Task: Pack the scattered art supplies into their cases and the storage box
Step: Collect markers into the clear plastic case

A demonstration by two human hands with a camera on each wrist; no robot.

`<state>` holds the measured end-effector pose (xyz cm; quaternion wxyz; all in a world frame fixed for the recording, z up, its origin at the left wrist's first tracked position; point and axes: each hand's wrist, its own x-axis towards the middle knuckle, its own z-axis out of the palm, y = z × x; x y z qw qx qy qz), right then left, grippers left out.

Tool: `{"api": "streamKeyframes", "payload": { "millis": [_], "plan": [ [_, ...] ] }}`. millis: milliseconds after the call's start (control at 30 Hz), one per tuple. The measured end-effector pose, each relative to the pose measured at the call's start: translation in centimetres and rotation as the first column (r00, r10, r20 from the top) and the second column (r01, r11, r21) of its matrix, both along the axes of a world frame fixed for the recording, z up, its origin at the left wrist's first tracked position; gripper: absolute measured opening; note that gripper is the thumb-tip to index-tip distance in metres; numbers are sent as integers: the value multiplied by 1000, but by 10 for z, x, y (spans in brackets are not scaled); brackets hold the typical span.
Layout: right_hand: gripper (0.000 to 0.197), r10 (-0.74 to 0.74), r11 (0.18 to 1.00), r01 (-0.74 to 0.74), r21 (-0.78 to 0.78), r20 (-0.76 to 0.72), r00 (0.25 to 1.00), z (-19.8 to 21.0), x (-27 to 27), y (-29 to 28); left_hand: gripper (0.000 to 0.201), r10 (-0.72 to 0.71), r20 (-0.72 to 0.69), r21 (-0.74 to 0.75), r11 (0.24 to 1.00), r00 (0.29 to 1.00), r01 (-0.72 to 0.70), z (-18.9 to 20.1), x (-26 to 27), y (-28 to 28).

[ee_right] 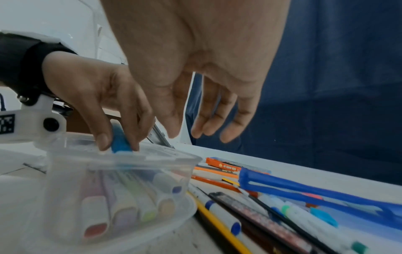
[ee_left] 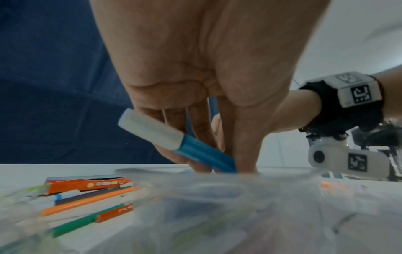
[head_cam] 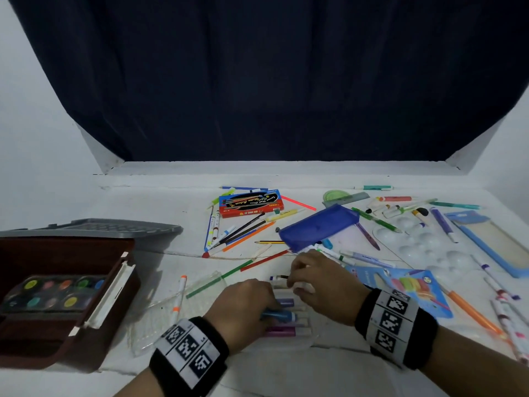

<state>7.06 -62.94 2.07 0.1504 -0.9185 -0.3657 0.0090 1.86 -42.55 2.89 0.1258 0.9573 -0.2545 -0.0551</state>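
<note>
left hand (head_cam: 243,306) pinches blue marker (ee_left: 195,151), tip lowered into clear marker case (ee_right: 121,185) at table's (head_cam: 160,207) near edge; right hand (head_cam: 320,285) hovers over the case's far end, fingers loose, holding nothing. advice: lay marker parallel beside its stowed neighbours, cap ends matching.

The left hand (head_cam: 243,306) points fingers-down, thumb and fingers pinching a blue marker (ee_left: 195,151) near its lower end, the white cap sticking out above the grip. The right hand (head_cam: 320,285) hovers just beside it, fingers loosely curled, holding nothing.
</note>
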Motion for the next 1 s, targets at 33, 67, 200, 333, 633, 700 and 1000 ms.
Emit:
{"api": "streamKeyframes", "payload": {
  "millis": [33, 67, 200, 333, 633, 700, 1000],
  "plan": [
    [21, -3, 1000, 3, -22, -17, 1000, -4, 0, -3, 32, -15, -1, 32, 999, 1000, 15, -1, 2, -6],
    [23, -12, 999, 10, -38, -39, 999, -8, -1, -5, 32, -27, 6, 62, 998, 1000, 27, -2, 4, -11],
    [26, -29, 998, 22, -57, -133, 991, -14, -3, -9, 33, -14, 13, 109, 994, 1000, 13, -5, 10, -21],
    [23, -27, 999, 21, -37, -157, 987, -16, -1, -9, 33, -4, 15, 120, 993, 1000, 2, -6, 14, -24],
    [21, -33, 999, 27, -41, -169, 985, -19, 3, -8, 28, 54, 49, 108, 992, 997, -59, -9, 15, -25],
    [21, -30, 999, 24, -37, -172, 985, -18, 3, -7, 28, 60, 45, 113, 991, 997, -65, -8, 15, -26],
    [20, -22, 999, 17, -33, -167, 986, -17, 3, -8, 26, 112, 62, -12, 994, 992, -112, -12, 14, -11]
  ]
}}
